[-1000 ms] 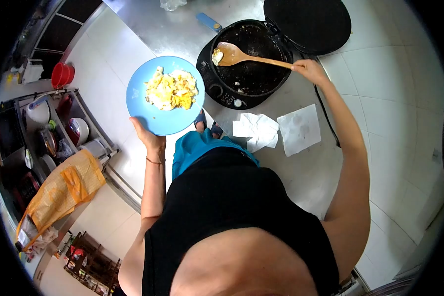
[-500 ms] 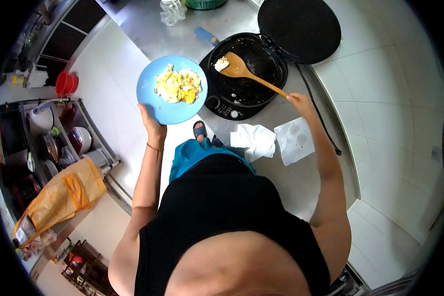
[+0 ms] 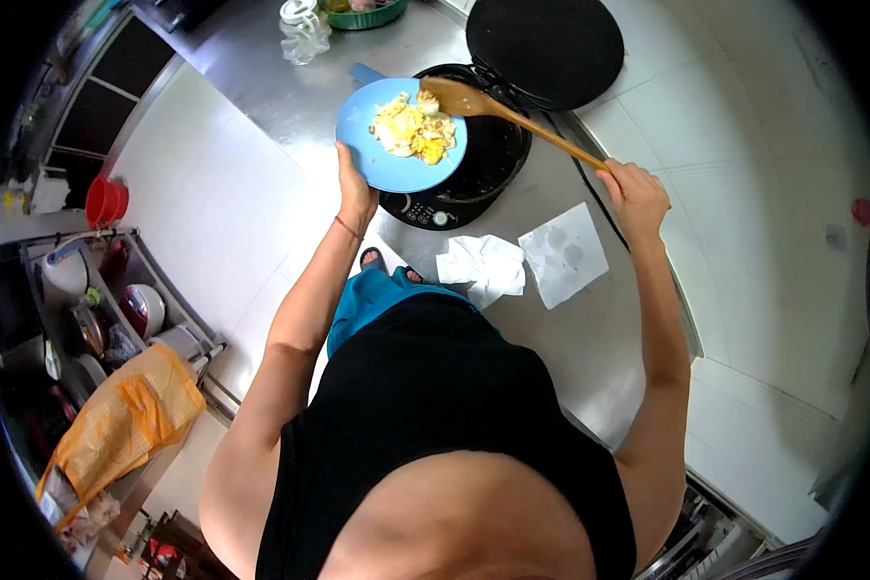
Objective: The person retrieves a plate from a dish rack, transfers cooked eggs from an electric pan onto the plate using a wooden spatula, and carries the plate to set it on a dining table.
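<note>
My left hand grips the near edge of a blue plate, its thumb over the rim. Scrambled egg lies in a heap on the plate. Closed round the handle end of a wooden spatula is my right hand. The spatula's blade rests over the plate's right rim, touching the egg or just above it; I cannot tell which. Partly hidden under the plate stands a black electric griddle pan, its round lid swung open at the back right.
Crumpled white paper and a flat stained sheet lie on the steel counter. At the back are a jar in plastic and a green dish. A red bucket and a loaded rack stand left.
The plate has moved right and up, now over part of the pan. The spatula has risen from the pan to the plate, bringing its bit of egg.
</note>
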A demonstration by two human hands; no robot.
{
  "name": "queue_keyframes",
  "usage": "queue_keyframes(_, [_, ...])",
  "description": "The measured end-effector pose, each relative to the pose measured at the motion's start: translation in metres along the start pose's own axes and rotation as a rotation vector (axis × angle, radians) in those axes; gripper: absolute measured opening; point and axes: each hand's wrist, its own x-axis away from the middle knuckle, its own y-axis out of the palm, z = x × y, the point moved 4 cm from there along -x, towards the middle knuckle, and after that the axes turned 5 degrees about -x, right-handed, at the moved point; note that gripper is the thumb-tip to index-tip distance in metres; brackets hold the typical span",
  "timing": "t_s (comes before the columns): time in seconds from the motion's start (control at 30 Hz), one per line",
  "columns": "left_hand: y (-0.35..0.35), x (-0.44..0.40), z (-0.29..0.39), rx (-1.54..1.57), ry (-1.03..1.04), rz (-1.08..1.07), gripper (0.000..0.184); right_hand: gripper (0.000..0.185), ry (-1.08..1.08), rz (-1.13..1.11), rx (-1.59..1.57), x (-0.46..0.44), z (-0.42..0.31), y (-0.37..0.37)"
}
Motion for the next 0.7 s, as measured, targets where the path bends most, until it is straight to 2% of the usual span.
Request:
queue_keyframes(0.1, [0.005,-0.005,-0.015,0.074,-0.03,-0.079,0.067,0.019,-0.127,-0.008,0.195,-0.006,-0.017,-0.028])
queue_keyframes(0.3, [0.004,-0.003,-0.017,0.049,-0.028,-0.098,0.066,0.017,-0.114,-0.04,0.203,-0.021,-0.017,-0.072])
queue_keyframes(0.4, [-0.001,-0.001,-0.015,0.056,-0.051,-0.088,0.065,0.019,0.09,-0.068,0.027,-0.022,0.011,-0.07])
queue_keyframes(0.5, [-0.014,0.0,-0.018,0.033,-0.018,-0.027,0.065,0.026,0.525,-0.441,-0.07,-0.028,0.053,-0.048])
queue_keyframes(0.7, [-0.072,0.032,0.027,-0.016,0.119,0.062,0.064,0.04,0.433,-0.943,0.015,-0.028,0.075,0.04])
